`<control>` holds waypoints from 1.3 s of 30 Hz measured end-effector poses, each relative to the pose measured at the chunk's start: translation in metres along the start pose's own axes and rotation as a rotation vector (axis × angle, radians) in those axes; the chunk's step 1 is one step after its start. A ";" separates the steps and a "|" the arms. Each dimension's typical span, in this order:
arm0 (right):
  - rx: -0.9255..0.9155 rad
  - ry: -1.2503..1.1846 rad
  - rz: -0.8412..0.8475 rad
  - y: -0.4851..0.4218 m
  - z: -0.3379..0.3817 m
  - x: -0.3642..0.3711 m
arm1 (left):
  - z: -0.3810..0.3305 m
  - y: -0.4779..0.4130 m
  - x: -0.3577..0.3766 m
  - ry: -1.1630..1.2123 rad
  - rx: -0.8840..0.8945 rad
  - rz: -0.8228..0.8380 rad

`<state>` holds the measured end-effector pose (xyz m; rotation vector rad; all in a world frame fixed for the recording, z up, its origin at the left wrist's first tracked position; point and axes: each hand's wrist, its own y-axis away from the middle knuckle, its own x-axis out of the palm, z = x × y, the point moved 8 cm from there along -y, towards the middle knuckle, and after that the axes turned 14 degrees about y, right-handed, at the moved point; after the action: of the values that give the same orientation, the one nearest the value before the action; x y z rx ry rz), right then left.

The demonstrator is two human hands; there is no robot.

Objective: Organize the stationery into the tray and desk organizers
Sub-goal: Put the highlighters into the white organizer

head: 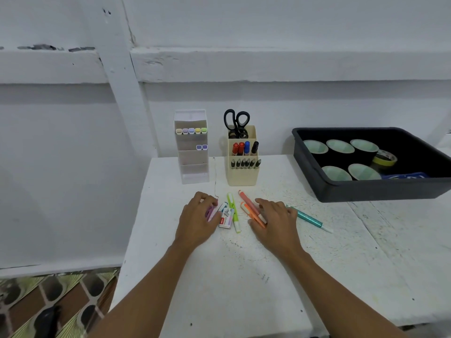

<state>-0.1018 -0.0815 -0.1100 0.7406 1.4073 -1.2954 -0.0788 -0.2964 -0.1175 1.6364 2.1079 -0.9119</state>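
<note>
The worktop (244,276) is painted white, matt and rough, with speckled wear. The black tray (366,191) at its far right edge is moulded in smooth plastic of dull sheen. The cream organizer (241,176) and white organizer (195,178) are formed of smooth matt plastic. The teal pen (308,218) is finished glossy.

A white-painted surface (244,276), speckled and scuffed, spreads beneath and to the right of the left hand (195,220). Beyond the hand rises a white wall (268,25) with a horizontal ledge (268,64) and a slanting post (123,81). Below and left of the hand are patterned floor tiles (61,296), with a dark, blurred object (46,318) on them.
</note>
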 end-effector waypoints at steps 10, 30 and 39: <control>-0.059 0.019 -0.030 0.001 0.002 -0.001 | 0.000 0.001 0.005 -0.058 -0.039 0.050; 0.045 -0.070 0.271 -0.057 0.044 0.009 | 0.017 -0.005 -0.030 0.417 -0.381 -0.181; -0.004 -0.156 0.235 -0.075 0.065 -0.002 | 0.016 -0.017 -0.059 0.653 -0.372 -0.124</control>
<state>-0.1527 -0.1597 -0.0762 0.7614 1.1609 -1.1405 -0.0795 -0.3534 -0.0891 1.7608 2.6063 0.0335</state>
